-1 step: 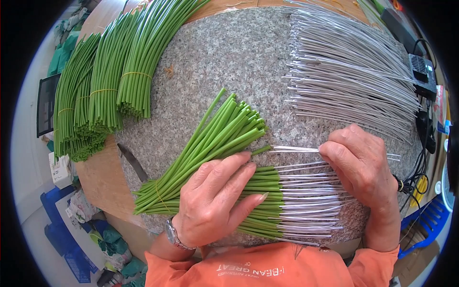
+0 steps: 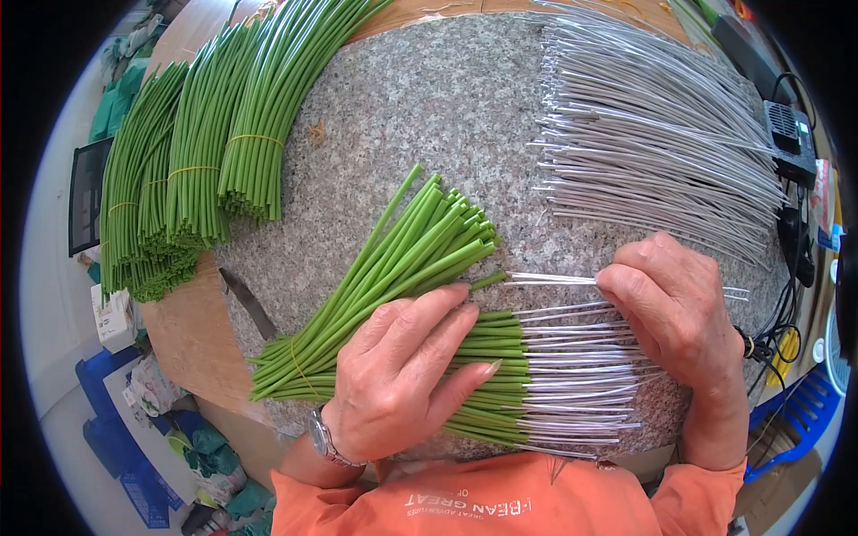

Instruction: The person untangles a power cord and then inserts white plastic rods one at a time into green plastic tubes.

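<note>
A bundle of green plastic stems [image 2: 393, 259], tied with a yellow band, lies on the grey speckled stone slab. My left hand [image 2: 398, 362], with a watch on its wrist, rests across the bundle. Beneath its index fingertip it pins one green tube [image 2: 489, 280], whose end pokes out to the right. Between thumb and fingers my right hand [image 2: 670, 304] pinches a few thin silvery wires [image 2: 554, 279], their tips at that tube's end. Below, a row of green stems [image 2: 496, 357] has silvery wires [image 2: 581, 384] running out of their right ends.
A wide pile of loose silvery wires [image 2: 652, 134] covers the far right. Banded bundles of green stems [image 2: 250, 116] lie at the far left. A dark flat blade-like strip [image 2: 248, 304] is near the slab's left edge. Black cables [image 2: 778, 330] hang at the right.
</note>
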Available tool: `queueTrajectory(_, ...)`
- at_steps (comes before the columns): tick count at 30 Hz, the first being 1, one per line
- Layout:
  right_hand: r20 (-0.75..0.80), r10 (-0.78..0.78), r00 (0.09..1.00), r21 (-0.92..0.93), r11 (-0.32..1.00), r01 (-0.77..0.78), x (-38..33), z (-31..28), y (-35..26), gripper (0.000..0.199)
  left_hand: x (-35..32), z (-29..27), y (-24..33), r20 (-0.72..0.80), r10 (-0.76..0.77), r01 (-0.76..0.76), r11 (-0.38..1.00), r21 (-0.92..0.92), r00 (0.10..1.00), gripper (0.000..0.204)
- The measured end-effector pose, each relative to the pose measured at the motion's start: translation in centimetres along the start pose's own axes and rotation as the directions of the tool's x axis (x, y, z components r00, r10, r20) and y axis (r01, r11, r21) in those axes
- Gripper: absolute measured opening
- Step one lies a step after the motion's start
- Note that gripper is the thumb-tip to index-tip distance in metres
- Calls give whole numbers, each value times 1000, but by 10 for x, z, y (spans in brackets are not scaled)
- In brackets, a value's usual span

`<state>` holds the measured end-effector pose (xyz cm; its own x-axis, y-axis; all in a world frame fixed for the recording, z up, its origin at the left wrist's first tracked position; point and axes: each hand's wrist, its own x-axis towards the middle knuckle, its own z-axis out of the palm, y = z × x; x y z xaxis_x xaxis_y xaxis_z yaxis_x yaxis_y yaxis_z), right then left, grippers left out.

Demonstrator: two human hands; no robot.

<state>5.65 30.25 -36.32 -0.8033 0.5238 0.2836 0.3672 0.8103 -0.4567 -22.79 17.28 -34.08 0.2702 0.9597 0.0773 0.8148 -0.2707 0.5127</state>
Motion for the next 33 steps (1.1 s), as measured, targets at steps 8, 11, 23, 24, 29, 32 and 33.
queueTrajectory(8,-12,-41,999,20,999,41,1,0,1,23,0,-1,0,18,-8,8,1000,-3,1000,51)
queueTrajectory(11,-9,-59,998,7,998,60,1,-2,1,23,0,-1,-1,21,-4,4,1000,-5,1000,51)
queueTrajectory(23,-6,-49,999,118,992,50,-2,-2,5,21,-1,-1,-2,22,15,-15,1000,-17,1000,53)
queueTrajectory(24,-6,-49,999,117,992,49,-2,-2,5,21,-1,-1,-2,24,18,-18,1000,-20,1000,53)
queueTrajectory(29,-22,-48,999,148,988,51,-2,2,3,21,-1,-1,-1,24,11,-10,1000,-14,1000,52)
queueTrajectory(32,-12,-38,999,145,989,39,-3,4,2,20,-1,-2,-1,25,17,-17,1000,-17,1000,50)
queueTrajectory(33,-13,-38,999,144,989,39,-2,6,0,20,-1,-2,-1,30,22,-21,999,-24,999,49)
